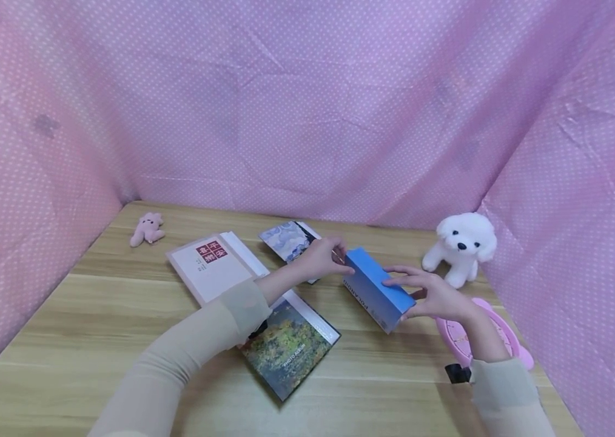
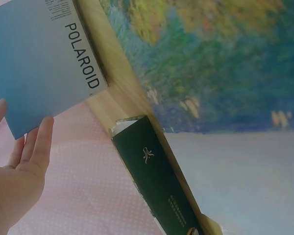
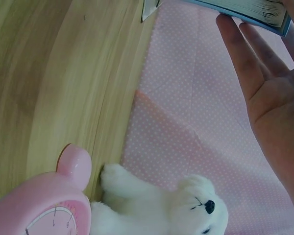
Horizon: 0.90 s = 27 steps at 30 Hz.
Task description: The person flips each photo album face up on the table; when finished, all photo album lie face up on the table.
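Note:
A blue book (image 1: 375, 282) marked POLAROID stands on its edge, spine side up, right of the middle of the table. At its far left end, my left hand (image 1: 322, 258) pinches it between thumb and fingers. My right hand (image 1: 438, 295) holds the near right end, fingers over the top and thumb low at the corner. The left wrist view shows the cover of the book (image 2: 44, 68) with the left hand (image 2: 24, 171) at its edge. Page edges of the book (image 3: 257, 11) show above the right hand (image 3: 279, 98) in the right wrist view.
Left of the book lie a photo album (image 1: 291, 358) with a painted cover, a pale album (image 1: 220, 267) with a red square, and a swirl-patterned album (image 1: 288, 240). A white toy dog (image 1: 463, 246) and pink clock (image 1: 457, 340) stand right; a pink plush (image 1: 148, 229) lies far left.

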Tool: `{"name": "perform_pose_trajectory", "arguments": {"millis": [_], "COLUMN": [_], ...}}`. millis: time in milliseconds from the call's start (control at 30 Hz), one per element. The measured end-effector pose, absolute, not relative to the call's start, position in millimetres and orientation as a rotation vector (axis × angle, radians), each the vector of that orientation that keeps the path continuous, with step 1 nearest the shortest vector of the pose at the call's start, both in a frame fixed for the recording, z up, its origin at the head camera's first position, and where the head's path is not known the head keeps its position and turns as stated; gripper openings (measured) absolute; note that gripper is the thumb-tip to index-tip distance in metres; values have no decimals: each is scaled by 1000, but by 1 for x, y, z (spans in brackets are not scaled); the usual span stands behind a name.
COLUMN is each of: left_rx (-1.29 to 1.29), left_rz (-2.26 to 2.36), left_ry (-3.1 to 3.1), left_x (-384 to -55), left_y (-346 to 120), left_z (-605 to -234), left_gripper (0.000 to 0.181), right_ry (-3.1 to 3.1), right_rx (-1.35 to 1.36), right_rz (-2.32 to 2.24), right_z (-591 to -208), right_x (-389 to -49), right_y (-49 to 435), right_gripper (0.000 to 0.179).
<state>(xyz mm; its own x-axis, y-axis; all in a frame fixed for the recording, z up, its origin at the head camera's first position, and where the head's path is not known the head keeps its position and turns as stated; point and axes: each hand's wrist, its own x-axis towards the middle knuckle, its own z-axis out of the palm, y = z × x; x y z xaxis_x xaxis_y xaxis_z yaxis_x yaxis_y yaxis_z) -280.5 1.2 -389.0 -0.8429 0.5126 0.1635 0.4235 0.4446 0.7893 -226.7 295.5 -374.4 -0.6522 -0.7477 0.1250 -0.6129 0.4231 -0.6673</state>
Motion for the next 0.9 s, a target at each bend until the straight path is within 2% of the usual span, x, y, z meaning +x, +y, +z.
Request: {"name": "perform_pose_trajectory", "arguments": {"millis": [500, 900], "left_rx": [781, 877], "left_rz": [1315, 1201], "left_ry": [2623, 2615], "left_x": [-280, -281], "left_y": [-2, -9], "left_z": [-392, -391], "left_gripper": [26, 48], "right_ry": [2479, 2470], "right_rx": [-1190, -1113], "right_rz": [-1051, -1046], "right_z": [-377, -380], "right_x": [-222, -220], "right_y": [291, 284], "right_gripper": [70, 83]}}
